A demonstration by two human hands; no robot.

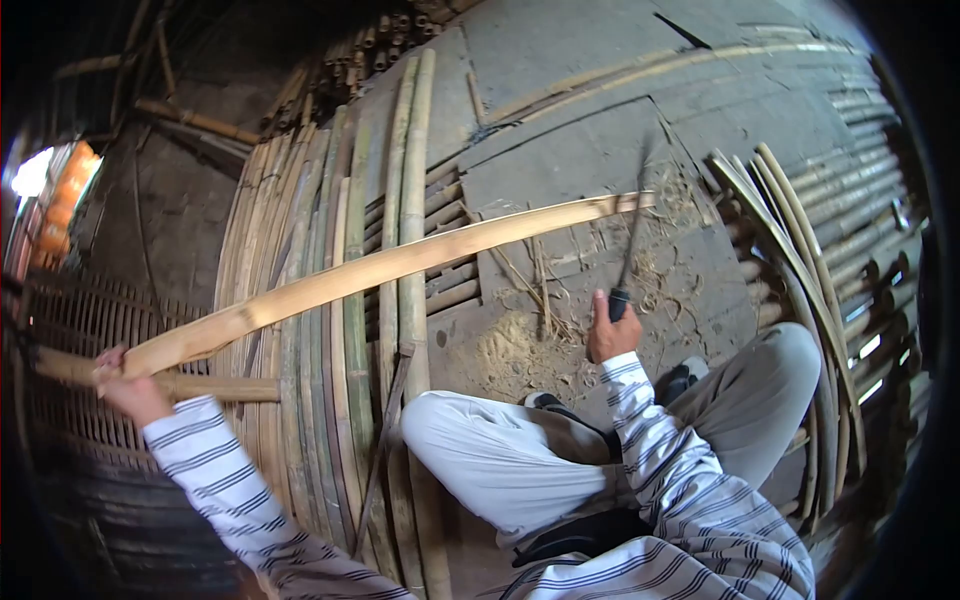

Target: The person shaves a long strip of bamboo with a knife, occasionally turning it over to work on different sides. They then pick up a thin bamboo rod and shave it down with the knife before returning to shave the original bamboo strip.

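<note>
A long split bamboo strip (390, 265) stretches from the left side toward the upper right, pale side facing me. My left hand (130, 385) is closed around its near end. In my right hand (614, 332) is the black handle of a long-bladed knife (629, 255), fingers wrapped round it. The knife points away from me, its blade crossing the strip close to the far end. The blade's tip is smeared by motion. Below that end, curled bamboo shavings (655, 290) and a heap of pale sawdust (508, 340) lie on the floor boards.
Bamboo poles (410, 190) and split lengths lie side by side to my left. Bent bamboo strips (800, 250) rest at the right on a slatted bamboo floor (870, 200). A woven bamboo panel (95, 310) stands at the far left. Cut bamboo is stacked at the back.
</note>
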